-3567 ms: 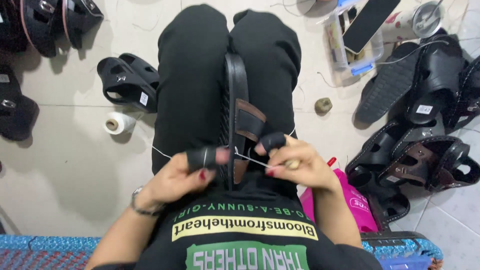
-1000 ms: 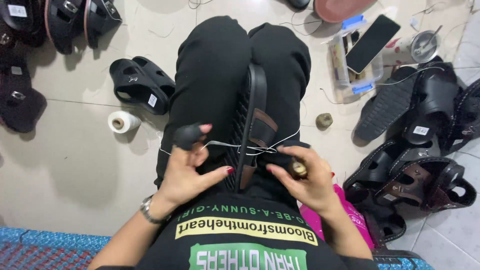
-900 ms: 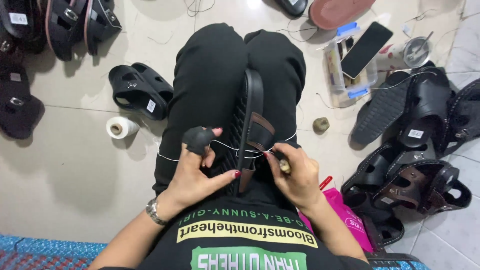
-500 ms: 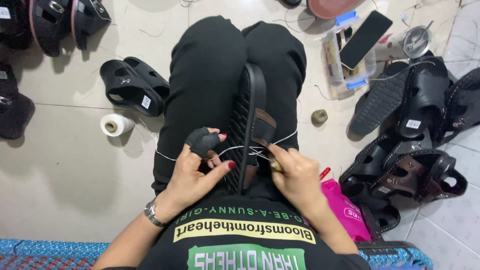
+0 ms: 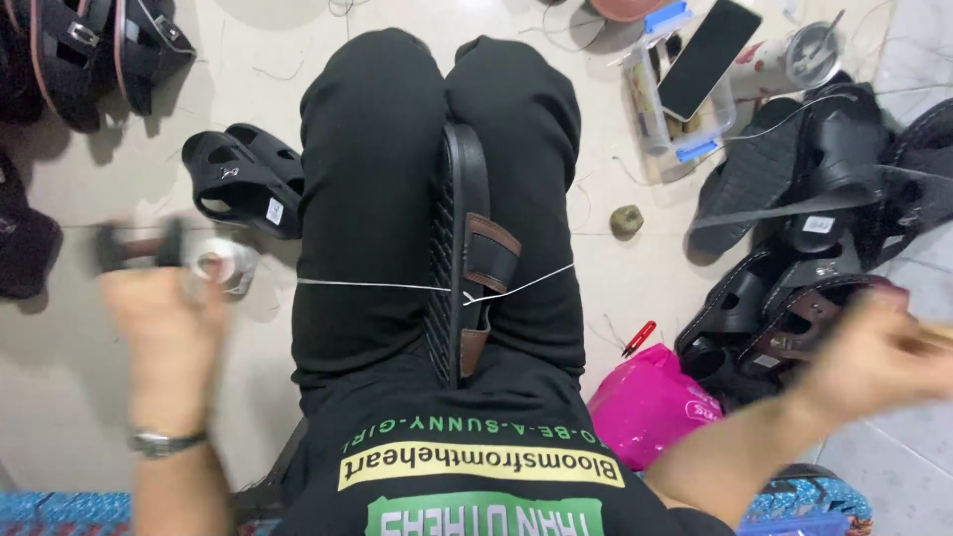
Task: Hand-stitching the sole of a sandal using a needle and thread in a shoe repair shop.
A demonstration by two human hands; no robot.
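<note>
Black sandal (image 5: pixel 462 258), white thread (image 5: pixel 377 285)

A dark phone screen (image 5: pixel 709 58) lies top right; a pink bag (image 5: pixel 645 402), possibly packaging, lower right.

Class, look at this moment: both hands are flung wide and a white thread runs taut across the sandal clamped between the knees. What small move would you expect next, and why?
Probably bringing both hands back in to the sandal. The left hand and right hand are far apart and blurred, and the thread runs straight out from the strap, so the stitch looks pulled tight with no slack left.
</note>
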